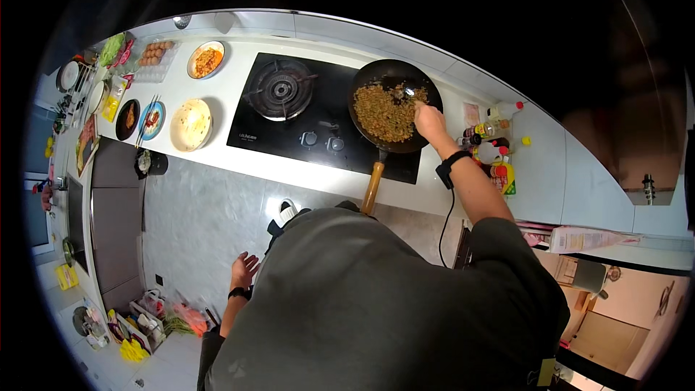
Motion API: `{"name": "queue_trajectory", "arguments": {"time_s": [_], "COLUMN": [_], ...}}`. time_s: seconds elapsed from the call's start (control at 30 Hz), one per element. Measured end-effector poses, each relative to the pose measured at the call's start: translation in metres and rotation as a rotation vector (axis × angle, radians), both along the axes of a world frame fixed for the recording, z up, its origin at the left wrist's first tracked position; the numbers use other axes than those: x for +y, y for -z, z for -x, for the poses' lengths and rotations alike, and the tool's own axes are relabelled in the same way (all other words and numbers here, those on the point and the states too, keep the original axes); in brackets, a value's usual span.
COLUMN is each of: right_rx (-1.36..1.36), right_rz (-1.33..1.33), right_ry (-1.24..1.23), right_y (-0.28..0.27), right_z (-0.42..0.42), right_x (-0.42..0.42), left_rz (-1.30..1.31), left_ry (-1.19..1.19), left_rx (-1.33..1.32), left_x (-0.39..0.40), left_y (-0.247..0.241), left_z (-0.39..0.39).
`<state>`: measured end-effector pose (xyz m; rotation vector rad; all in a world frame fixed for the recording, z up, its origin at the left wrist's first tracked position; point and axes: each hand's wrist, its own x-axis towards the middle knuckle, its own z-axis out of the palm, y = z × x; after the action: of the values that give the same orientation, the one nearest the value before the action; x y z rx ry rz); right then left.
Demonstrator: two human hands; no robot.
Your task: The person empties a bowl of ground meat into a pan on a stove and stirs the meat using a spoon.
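Note:
My right hand (430,122) is over the right part of a dark wok (431,89), its fingers curled at the edge of brown minced food (383,114). Something shiny shows just beyond the fingertips; whether it is a utensil in my grasp or glare, I cannot tell. The wok sits on the right side of a black gas hob (271,141), its wooden handle (372,187) pointing towards me. My left hand (244,270) hangs low at my left side, fingers apart, holding nothing.
Left of the hob stand a cream bowl (191,125), a bowl of reddish food (206,60), a blue plate (151,120) with chopsticks and a tray of eggs (155,54). Sauce bottles (488,129) crowd the counter on the right. A cable (446,233) hangs from my right wrist.

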<state>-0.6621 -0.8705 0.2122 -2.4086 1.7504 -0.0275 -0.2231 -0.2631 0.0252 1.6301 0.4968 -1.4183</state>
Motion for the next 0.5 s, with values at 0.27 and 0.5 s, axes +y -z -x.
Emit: {"name": "queue_trajectory", "arguments": {"time_s": [0.27, 0.5], "right_rx": [-0.265, -0.057], "right_rz": [0.345, 0.289], "right_ry": [0.121, 0.076], "right_y": [-0.028, 0.011], "right_z": [-0.016, -0.035], "right_x": [0.079, 0.101], "left_rz": [-0.01, 0.05], "left_ry": [0.107, 0.093], "left_rx": [0.051, -0.015], "left_x": [0.007, -0.027], "left_y": [0.037, 0.022], "left_z": [-0.027, -0.073]}}
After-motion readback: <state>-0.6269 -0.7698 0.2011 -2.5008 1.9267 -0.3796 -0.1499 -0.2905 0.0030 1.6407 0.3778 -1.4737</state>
